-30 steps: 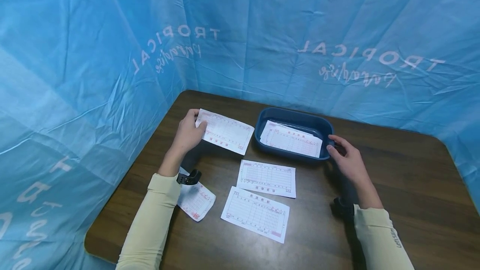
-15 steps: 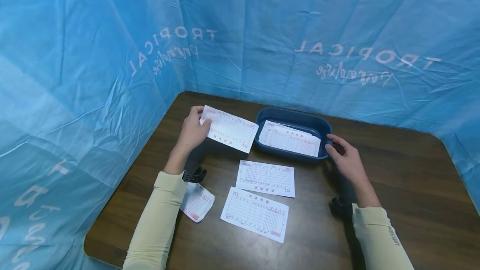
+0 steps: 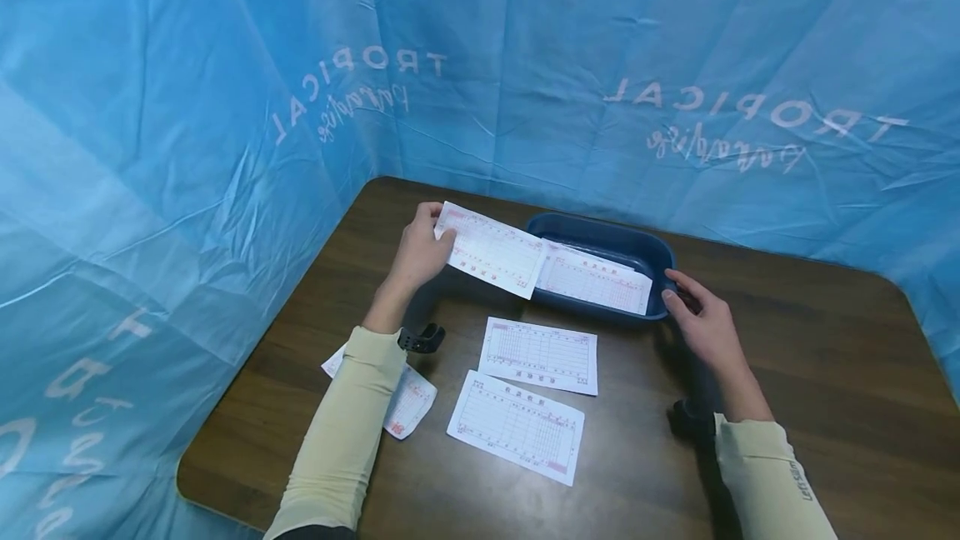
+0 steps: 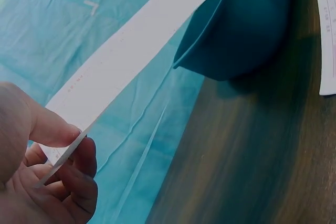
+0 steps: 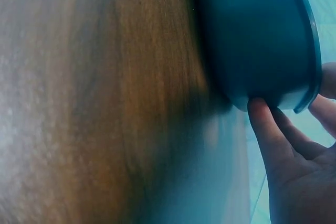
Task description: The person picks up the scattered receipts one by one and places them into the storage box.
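Carefully pinched by its far-left end, a printed slip point(image 3: 491, 248) hangs level with the left end of a blue basin point(image 3: 603, 226), at the basin's nine o'clock. The left hand point(image 3: 423, 250) holds it with thumb above and fingers curled beneath, a grip that probably leaves most of the paper free. Whether it is one sheet or several cannot be told. Its outer end overlaps the basin's rim as the head camera sees it; whether paper and rim touch is unclear.

At the basin's four o'clock, the right hand point(image 3: 705, 319) grips the end wall, thumb pressed to the outside and fingers at the rim, presumably to steady a light vessel on the dark wooden table point(image 3: 630, 457). Inside, toward six o'clock, lie stacked slips point(image 3: 596, 280), printed side up, seemingly laid lengthwise to suit the basin's long shape.

Outside, toward seven o'clock, two loose slips rest flat: an upper one point(image 3: 537, 355) and, just below, a lower one point(image 3: 516, 427). Farther off at eight o'clock, another slip point(image 3: 412, 402) is partly hidden by the left sleeve point(image 3: 337, 432). Blue printed cloth point(image 3: 517, 48) forms the backdrop beyond twelve o'clock.
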A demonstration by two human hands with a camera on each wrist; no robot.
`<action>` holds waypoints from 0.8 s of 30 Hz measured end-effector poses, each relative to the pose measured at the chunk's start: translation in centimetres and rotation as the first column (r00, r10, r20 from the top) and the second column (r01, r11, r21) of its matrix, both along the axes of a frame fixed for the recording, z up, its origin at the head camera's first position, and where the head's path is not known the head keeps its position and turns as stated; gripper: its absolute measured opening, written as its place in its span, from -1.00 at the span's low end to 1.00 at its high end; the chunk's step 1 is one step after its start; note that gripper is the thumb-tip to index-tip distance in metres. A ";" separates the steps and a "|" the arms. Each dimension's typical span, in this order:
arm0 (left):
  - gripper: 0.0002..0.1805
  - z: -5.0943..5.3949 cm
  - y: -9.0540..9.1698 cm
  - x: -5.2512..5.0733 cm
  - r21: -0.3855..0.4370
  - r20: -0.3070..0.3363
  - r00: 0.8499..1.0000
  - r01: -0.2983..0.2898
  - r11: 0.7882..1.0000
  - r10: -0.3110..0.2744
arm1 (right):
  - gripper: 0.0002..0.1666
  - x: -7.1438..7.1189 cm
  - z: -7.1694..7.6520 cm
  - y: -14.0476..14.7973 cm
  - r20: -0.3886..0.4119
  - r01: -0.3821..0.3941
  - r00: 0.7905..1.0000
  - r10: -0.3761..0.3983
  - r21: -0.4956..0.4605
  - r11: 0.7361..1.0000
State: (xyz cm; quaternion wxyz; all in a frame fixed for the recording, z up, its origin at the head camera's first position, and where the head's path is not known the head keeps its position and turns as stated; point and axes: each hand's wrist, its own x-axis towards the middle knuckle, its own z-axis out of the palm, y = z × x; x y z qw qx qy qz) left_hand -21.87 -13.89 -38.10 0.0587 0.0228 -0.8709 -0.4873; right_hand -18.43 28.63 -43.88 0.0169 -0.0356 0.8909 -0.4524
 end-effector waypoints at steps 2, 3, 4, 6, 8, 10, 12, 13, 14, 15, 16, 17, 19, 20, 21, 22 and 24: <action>-0.52 0.0 0.3 -0.1 -0.001 0.003 1.000 0.006 1.000 -0.006 | -0.31 0.1 0.0 0.0 0.002 -0.001 1.000 0.001 -0.003 1.000; -0.52 -0.1 0.4 -0.2 0.000 0.002 1.000 0.008 1.000 -0.008 | -0.31 0.1 0.0 0.0 0.005 0.001 1.000 -0.001 -0.005 1.000; -0.52 -0.1 0.5 -0.2 0.002 0.003 1.000 0.010 1.000 -0.010 | -0.31 0.1 0.0 -0.1 0.006 0.002 1.000 -0.002 -0.005 1.000; -0.53 -0.1 0.6 -0.3 0.001 0.006 1.000 0.017 1.000 -0.017 | -0.30 0.2 0.0 -0.2 0.011 0.005 1.000 -0.005 -0.005 1.000; -0.52 0.0 0.8 -0.5 0.005 0.003 1.000 0.029 1.000 -0.029 | -0.30 0.2 0.0 -0.2 0.016 0.013 1.000 -0.013 -0.007 1.000; -0.52 0.0 1.0 -0.7 0.010 -0.003 0.999 0.035 0.999 -0.035 | -0.30 0.1 0.1 -0.3 0.018 0.021 1.000 -0.021 -0.007 1.000; -0.52 0.1 1.2 -0.8 0.013 -0.007 0.999 0.038 0.999 -0.038 | -0.30 0.0 0.2 -0.3 0.024 0.027 0.999 -0.027 -0.010 1.000; -0.53 0.1 1.3 -0.8 0.014 -0.007 0.999 0.036 0.999 -0.036 | -0.30 -0.1 0.2 -0.3 0.025 0.028 0.999 -0.028 -0.009 1.000; -0.53 0.2 1.4 -0.9 0.015 -0.006 0.999 0.036 0.999 -0.035 | -0.30 -0.1 0.2 -0.3 0.026 0.028 0.999 -0.028 -0.009 1.000; -0.53 0.2 1.5 -0.9 0.015 -0.002 0.999 0.035 0.999 -0.035 | -0.30 -0.1 0.2 -0.3 0.027 0.029 0.999 -0.029 -0.011 1.000; -0.52 0.2 1.5 -0.9 0.014 0.001 0.999 0.035 0.999 -0.035 | -0.30 -0.2 0.2 -0.2 0.026 0.029 0.999 -0.029 -0.010 1.000; -0.53 0.2 1.6 -1.0 0.013 0.004 0.999 0.036 0.999 -0.036 | -0.30 -0.2 0.2 -0.2 0.026 0.029 0.999 -0.029 -0.011 1.000; -0.53 0.1 1.8 -1.1 0.013 0.012 0.999 0.039 0.999 -0.039 | -0.30 -0.1 0.1 -0.1 0.023 0.024 0.999 -0.024 -0.013 1.000; -0.53 0.1 1.8 -1.1 0.014 0.012 0.999 0.039 0.999 -0.040 | -0.31 -0.1 0.1 -0.1 0.024 0.023 0.999 -0.023 -0.014 1.000; -0.53 0.0 1.9 -1.2 0.015 0.013 0.999 0.040 0.999 -0.040 | -0.31 0.0 0.1 -0.1 0.023 0.022 0.999 -0.022 -0.015 1.000; -0.53 0.0 2.0 -1.2 0.014 0.011 0.999 0.040 0.999 -0.041 | -0.30 0.0 0.1 -0.1 0.024 0.022 0.999 -0.021 -0.017 1.000; -0.53 0.0 2.1 -1.4 0.015 0.010 0.999 0.044 0.999 -0.044 | -0.30 0.2 0.0 -0.1 0.025 0.022 0.999 -0.022 -0.022 1.000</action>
